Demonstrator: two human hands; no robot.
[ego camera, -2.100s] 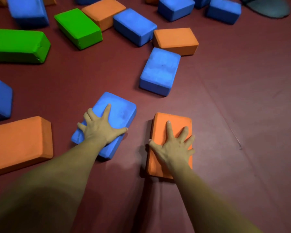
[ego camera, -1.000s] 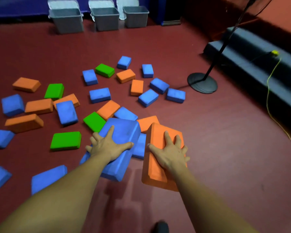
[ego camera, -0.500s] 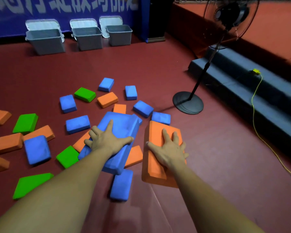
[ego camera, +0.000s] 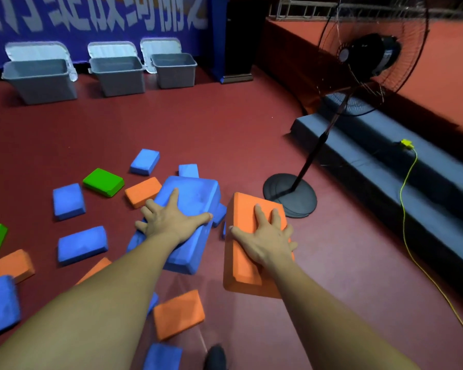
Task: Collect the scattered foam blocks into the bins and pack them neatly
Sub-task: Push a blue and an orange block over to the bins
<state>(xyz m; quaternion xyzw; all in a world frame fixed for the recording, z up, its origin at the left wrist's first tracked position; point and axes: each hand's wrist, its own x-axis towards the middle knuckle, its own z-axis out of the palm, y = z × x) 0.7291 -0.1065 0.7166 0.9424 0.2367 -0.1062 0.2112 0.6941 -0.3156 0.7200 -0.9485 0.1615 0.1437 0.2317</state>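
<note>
Having left the floor (ego camera: 225, 134), the blue block (ego camera: 193, 193) and orange block (ego camera: 241, 265) now ride clamped in the left hand (ego camera: 171, 222) and right hand (ego camera: 265, 244). The bins (ego camera: 118, 78) stand well ahead; carrying comes next

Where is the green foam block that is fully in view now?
Head view, left of centre: the green block lies on the red floor between a blue block and an orange block.

Dim, warm light from above leaves a dull sheen on the red floor (ego camera: 251, 145) mid-frame, while the right side sinks into shadow. The banner lettering (ego camera: 96, 20) upper left smears; the blue block (ego camera: 190, 193) and orange block (ego camera: 241, 263) at centre look sharp. Edges bow outward.
</note>
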